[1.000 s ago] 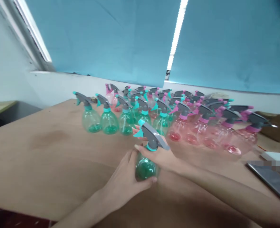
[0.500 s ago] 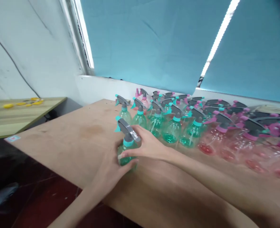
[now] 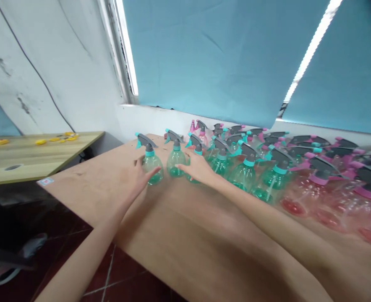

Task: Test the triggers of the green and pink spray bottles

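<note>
Set green spray bottle point(image 3: 152, 165) at row's nine o'clock; spread left hand point(image 3: 134, 178) against it, right hand point(image 3: 198, 167) seemingly open; judged light, slick, best held by neck.

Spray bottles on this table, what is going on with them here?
A person works with two bare hands at a brown table crowded with small spray bottles. The left hand lies open, fingers against the end green bottle of the front row. The right hand, open too, rests against the third green bottle in that row. Neither bottle is lifted. More green bottles stand behind, and pink bottles fill the right side.
</note>
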The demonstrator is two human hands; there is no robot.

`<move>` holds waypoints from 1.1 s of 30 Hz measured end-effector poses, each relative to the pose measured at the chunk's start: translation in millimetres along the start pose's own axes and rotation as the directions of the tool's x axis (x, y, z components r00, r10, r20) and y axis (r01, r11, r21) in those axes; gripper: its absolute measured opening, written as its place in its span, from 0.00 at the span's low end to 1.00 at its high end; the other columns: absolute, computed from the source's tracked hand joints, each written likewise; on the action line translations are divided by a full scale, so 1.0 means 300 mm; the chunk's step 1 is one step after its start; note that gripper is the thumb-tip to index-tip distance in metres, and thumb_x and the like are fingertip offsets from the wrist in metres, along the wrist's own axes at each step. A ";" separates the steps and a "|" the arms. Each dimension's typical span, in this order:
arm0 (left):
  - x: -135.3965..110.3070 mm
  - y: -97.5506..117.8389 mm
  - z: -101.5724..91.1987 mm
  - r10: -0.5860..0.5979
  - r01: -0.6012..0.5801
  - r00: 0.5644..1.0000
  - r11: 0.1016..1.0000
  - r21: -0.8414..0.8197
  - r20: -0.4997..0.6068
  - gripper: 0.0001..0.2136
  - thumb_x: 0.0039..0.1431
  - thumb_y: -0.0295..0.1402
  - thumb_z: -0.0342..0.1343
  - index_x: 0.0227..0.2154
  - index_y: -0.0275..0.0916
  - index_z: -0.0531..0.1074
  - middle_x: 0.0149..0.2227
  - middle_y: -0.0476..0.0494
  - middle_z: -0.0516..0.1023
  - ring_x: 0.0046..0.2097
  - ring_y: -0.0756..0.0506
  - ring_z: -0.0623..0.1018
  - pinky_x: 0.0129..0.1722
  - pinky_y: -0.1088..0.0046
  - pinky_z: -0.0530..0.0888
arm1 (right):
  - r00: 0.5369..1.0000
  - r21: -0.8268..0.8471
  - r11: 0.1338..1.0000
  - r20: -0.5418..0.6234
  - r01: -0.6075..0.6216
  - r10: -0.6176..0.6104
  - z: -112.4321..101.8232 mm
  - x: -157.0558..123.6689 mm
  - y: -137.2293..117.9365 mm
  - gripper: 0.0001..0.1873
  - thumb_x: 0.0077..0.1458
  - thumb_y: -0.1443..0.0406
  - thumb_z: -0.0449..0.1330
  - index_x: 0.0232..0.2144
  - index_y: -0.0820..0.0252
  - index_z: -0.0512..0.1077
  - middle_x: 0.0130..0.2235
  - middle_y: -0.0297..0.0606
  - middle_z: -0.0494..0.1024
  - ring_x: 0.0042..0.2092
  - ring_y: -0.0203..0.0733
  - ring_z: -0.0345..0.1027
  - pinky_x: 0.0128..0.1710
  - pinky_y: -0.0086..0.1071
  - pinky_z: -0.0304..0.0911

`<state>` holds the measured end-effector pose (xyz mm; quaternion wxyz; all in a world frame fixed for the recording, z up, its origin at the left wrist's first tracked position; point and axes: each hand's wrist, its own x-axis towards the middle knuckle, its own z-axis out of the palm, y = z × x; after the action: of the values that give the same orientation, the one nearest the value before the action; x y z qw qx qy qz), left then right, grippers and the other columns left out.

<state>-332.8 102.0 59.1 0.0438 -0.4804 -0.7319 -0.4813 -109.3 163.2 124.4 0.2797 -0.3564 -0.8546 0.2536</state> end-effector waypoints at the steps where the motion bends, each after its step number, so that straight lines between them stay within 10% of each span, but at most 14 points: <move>1: 0.019 -0.006 0.014 -0.004 0.004 1.000 1.000 -0.003 -0.006 0.33 0.46 0.45 0.66 0.54 0.38 0.64 0.49 0.36 0.68 0.54 0.34 0.71 0.54 0.57 0.67 | 1.000 0.003 1.000 0.010 -0.014 0.014 0.005 0.013 0.003 0.31 0.55 0.59 0.60 0.59 0.61 0.61 0.49 0.47 0.77 0.37 0.44 0.76 0.39 0.35 0.68; 8: 0.097 -0.031 0.091 -0.006 0.005 0.999 1.000 -0.023 -0.047 0.33 0.50 0.46 0.65 0.56 0.39 0.62 0.53 0.35 0.67 0.55 0.35 0.71 0.53 0.59 0.67 | 0.989 0.052 0.992 0.095 -0.119 0.113 0.041 0.088 0.009 0.30 0.55 0.57 0.58 0.55 0.70 0.62 0.30 0.43 0.80 0.22 0.40 0.73 0.26 0.32 0.69; 24: 0.106 -0.062 0.134 0.057 -0.057 0.998 0.997 -0.051 -0.019 0.37 0.53 0.49 0.62 0.61 0.37 0.58 0.57 0.30 0.65 0.59 0.35 0.67 0.56 0.58 0.63 | 0.982 0.095 0.978 0.044 -0.188 0.184 0.140 0.181 -0.006 0.38 0.55 0.59 0.58 0.60 0.77 0.51 0.50 0.68 0.72 0.23 0.43 0.75 0.22 0.35 0.69; 33: 0.098 -0.059 0.127 0.034 -0.033 0.999 0.999 -0.042 0.024 0.38 0.54 0.49 0.61 0.63 0.38 0.55 0.58 0.30 0.64 0.59 0.33 0.67 0.56 0.56 0.64 | 0.980 0.040 0.980 0.012 -0.197 0.196 0.169 0.199 0.002 0.45 0.54 0.57 0.61 0.62 0.77 0.45 0.50 0.66 0.72 0.26 0.43 0.76 0.26 0.34 0.70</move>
<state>-346.5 148.7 42.5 0.0327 -0.4992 -0.7140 -0.4899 -177.6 196.6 105.5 0.2572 -0.4323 -0.8109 0.2989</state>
